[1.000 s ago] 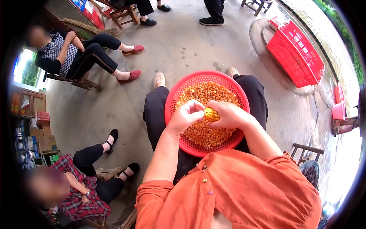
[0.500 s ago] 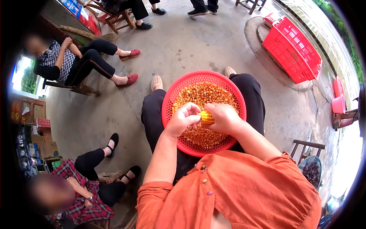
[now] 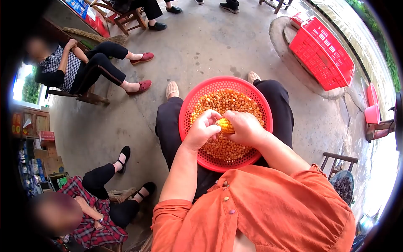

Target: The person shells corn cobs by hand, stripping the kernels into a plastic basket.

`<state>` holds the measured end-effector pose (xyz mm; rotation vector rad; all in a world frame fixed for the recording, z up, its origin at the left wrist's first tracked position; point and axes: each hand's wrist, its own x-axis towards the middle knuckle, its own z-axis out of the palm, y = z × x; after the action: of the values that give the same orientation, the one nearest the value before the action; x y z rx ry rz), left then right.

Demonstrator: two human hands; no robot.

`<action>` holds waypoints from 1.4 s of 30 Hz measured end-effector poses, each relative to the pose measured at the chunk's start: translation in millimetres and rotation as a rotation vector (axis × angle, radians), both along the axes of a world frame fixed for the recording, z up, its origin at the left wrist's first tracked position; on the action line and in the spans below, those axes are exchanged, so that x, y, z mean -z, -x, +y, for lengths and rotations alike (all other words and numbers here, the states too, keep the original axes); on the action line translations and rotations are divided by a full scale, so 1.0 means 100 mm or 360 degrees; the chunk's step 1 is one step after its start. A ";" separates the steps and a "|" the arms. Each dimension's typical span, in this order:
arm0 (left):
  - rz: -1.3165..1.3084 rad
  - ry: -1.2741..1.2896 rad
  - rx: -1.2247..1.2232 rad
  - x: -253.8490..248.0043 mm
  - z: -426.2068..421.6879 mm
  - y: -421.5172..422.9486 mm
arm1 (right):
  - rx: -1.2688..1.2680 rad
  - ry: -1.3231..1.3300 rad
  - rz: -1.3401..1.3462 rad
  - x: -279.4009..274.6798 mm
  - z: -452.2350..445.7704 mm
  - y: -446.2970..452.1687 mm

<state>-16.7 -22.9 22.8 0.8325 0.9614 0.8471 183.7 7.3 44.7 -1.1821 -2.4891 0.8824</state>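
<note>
A yellow corn cob (image 3: 225,125) is held above a round red plastic basket (image 3: 184,119) that rests on my lap. My right hand (image 3: 247,128) wraps round the cob from the right, covering part of it. At the cob's left end, my left hand (image 3: 202,132) has its fingers curled, with thumb and fingertips against the kernels. Loose orange-yellow corn kernels (image 3: 228,101) spread over the bottom of the basket beneath both hands.
Red plastic crates (image 3: 321,54) stand at the upper right, with a pink basin (image 3: 372,114) beyond. Two people sit to my left, one in red shoes (image 3: 140,87), one in a plaid shirt (image 3: 100,227). A chair (image 3: 341,161) is behind my right side.
Both hands remain at the cob above the basket, with slight finger movement and a small shift in the cob's tilt. At the top, a standing person's feet have moved.
</note>
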 end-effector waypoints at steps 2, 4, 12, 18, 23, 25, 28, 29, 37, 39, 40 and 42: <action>0.0003 0.0010 0.0004 0.00 0.01 0.00 | 0.0032 0.0011 0.0027 0.00 0.00 0.01; -0.0010 0.0015 -0.0006 0.00 0.01 0.00 | 0.0016 -0.0001 -0.0002 0.00 0.01 0.02; 0.0132 0.0046 -0.0031 0.09 0.02 -0.05 | -0.0039 -0.0027 -0.0164 0.03 0.01 0.05; 0.0431 -0.0258 -0.0048 0.35 0.00 -0.07 | -0.0083 -0.0019 -0.0248 0.06 0.02 0.06; 0.0469 -0.0280 -0.0208 0.45 -0.01 -0.05 | 0.0037 0.0049 -0.0144 0.06 0.02 0.06; 0.0367 -0.0135 -0.0226 0.22 0.02 -0.04 | 0.0055 0.0079 -0.0136 0.02 0.03 0.06; 0.0187 0.0011 -0.0221 0.14 0.05 0.02 | 0.0101 0.0123 -0.0091 0.03 0.05 0.06; 0.0044 0.0081 -0.0241 0.12 0.05 0.03 | 0.0126 0.0136 -0.0055 0.04 0.05 0.06; -0.0066 0.0092 -0.0162 0.11 0.06 0.01 | 0.0114 0.0091 0.0091 0.00 0.07 0.07; -0.0067 0.0088 -0.0141 0.11 0.07 0.02 | 0.0105 0.0099 0.0108 0.00 0.07 0.07; -0.0066 0.0081 -0.0119 0.11 0.07 0.02 | 0.0096 0.0087 0.0125 0.00 0.06 0.07; -0.0036 0.0059 -0.0104 0.11 0.07 0.00 | 0.0088 0.0079 0.0140 -0.01 0.05 0.08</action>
<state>-17.1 -16.2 12.1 0.7615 0.9859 0.8909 176.0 12.7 45.7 -1.1949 -2.3667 0.9649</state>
